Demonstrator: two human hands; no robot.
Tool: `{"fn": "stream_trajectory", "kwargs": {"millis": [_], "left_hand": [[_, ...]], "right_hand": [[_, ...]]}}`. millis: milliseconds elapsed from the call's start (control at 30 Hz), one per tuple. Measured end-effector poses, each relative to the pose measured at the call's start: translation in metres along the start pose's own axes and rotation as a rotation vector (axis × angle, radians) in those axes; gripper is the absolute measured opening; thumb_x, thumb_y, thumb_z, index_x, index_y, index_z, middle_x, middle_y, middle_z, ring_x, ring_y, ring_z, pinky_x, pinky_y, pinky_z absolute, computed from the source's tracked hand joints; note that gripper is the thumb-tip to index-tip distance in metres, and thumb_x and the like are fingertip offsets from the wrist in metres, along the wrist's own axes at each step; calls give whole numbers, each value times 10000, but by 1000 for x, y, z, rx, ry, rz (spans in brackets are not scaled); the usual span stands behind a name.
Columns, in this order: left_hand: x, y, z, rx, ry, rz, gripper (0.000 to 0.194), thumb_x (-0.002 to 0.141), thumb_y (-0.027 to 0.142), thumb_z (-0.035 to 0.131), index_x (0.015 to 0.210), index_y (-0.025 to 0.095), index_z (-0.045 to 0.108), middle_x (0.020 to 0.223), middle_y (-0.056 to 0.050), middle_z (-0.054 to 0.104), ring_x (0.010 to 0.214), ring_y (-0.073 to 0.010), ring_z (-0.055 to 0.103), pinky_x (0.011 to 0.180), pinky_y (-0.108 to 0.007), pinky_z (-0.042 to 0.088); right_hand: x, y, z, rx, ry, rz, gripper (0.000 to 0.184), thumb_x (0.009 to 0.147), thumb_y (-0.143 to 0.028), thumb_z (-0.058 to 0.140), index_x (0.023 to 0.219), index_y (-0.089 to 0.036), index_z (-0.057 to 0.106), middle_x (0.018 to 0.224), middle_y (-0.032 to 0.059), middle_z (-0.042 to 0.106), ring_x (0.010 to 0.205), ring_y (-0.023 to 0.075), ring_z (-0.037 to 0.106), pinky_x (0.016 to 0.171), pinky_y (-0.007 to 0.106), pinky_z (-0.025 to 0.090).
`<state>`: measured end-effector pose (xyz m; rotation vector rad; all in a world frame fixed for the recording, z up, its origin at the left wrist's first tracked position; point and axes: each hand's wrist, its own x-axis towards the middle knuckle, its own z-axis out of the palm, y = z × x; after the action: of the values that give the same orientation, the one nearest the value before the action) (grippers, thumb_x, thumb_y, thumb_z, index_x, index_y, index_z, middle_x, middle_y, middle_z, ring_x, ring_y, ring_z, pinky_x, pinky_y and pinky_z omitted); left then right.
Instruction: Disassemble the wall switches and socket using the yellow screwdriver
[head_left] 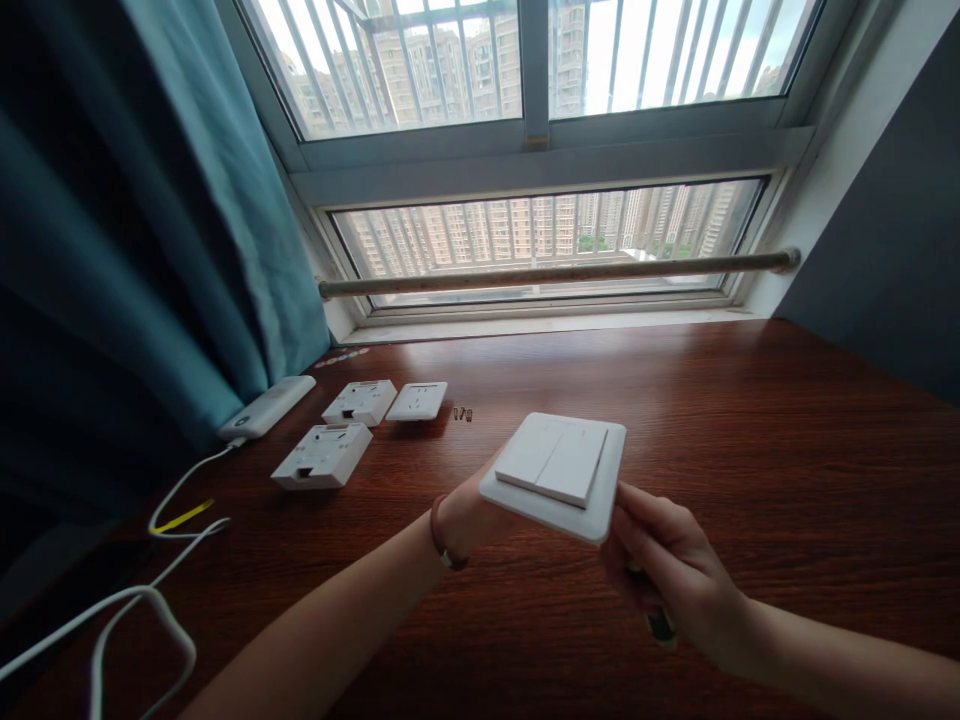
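Note:
A white two-rocker light switch (553,462) is held tilted above the table, its face toward me. My left hand (480,515) reaches behind it and supports it from the back; most of its fingers are hidden by the plate. At the plate's lower right corner, the thumb and fingers of my right hand (660,560) pinch the edge. Below that palm pokes out the dark end of a handled tool (661,628), mostly covered by the fingers, so its kind does not show.
Two white mounting boxes (322,457) lie at the left, beside a white socket panel (418,401) and several small brass-coloured screws (463,414). Farther left are a white oblong device (268,408) with a white cable (169,610) and a yellow strip (184,517). A rail (555,274) crosses the window.

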<state>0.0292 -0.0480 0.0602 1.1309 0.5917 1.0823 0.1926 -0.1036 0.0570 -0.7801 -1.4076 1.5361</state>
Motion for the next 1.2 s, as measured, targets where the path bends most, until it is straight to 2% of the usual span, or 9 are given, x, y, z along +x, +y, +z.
{"fn": "stream_trajectory", "kwargs": {"millis": [133, 367, 500, 700, 767, 933, 1000, 1133, 1200], "left_hand": [[0, -4, 5, -79, -156, -73, 469, 599, 397, 674, 1024, 212, 600, 939, -91, 653, 884, -275, 600, 762, -394, 464], [-4, 8, 7, -249, -203, -130, 495, 608, 326, 670, 1081, 232, 560, 1151, -72, 562, 1126, -266, 463, 977, -412, 314], [-5, 9, 7, -283, -130, -151, 475, 597, 232, 648, 1061, 172, 567, 1024, -84, 618, 1051, -268, 515, 972, -423, 314], [-5, 2, 9, -358, -22, -119, 527, 566, 83, 578, 1074, 222, 549, 989, -15, 644, 1016, -222, 545, 952, -381, 356], [-6, -4, 11, -384, -29, -107, 521, 566, 80, 566, 1067, 224, 553, 1005, -12, 642, 1036, -228, 536, 950, -382, 365], [-10, -15, 17, -409, -23, -70, 539, 552, 67, 565, 1067, 228, 556, 1061, -7, 624, 1066, -232, 519, 965, -366, 363], [-12, -16, 19, -416, -16, -62, 538, 553, 68, 564, 1068, 222, 557, 1073, -9, 618, 1074, -232, 512, 978, -362, 350], [-16, -16, 20, -476, -7, -89, 532, 568, 54, 547, 1078, 208, 552, 1086, -11, 609, 1089, -215, 500, 1012, -351, 302], [-18, -18, 18, -504, -3, -95, 523, 574, 44, 545, 1074, 195, 555, 1078, -13, 612, 1086, -199, 500, 1020, -333, 284]], "right_hand": [[3, -4, -4, 264, -83, 170, 287, 851, -414, 422, 690, -176, 424, 376, -99, 327, 258, 23, 222, 263, 144, 149], [11, -16, -11, 7, -40, 147, 337, 833, -437, 442, 636, -166, 409, 447, -78, 368, 293, 17, 277, 274, 143, 154], [10, -16, -10, -200, 7, 56, 325, 860, -404, 403, 640, -166, 432, 469, -59, 390, 364, 39, 330, 314, 159, 229], [10, -11, -8, -410, 111, -76, 321, 876, -340, 385, 602, -175, 408, 461, -52, 386, 423, 61, 337, 412, 199, 291], [8, -7, -6, -359, 112, -72, 311, 872, -339, 400, 609, -173, 402, 477, -50, 381, 432, 59, 325, 404, 197, 273], [5, 6, -5, 28, -5, 81, 245, 887, -365, 338, 709, -200, 372, 454, -92, 281, 331, 44, 194, 303, 178, 181], [5, 6, -8, -72, 26, 20, 236, 882, -343, 353, 700, -197, 388, 457, -86, 279, 347, 48, 197, 321, 182, 190], [9, -4, -15, -524, 207, -241, 172, 815, -255, 492, 668, -167, 488, 541, -36, 392, 475, 64, 293, 431, 195, 254], [9, -10, -16, -453, 177, -165, 183, 807, -270, 507, 660, -163, 486, 524, -44, 383, 452, 55, 287, 408, 182, 248]]}}
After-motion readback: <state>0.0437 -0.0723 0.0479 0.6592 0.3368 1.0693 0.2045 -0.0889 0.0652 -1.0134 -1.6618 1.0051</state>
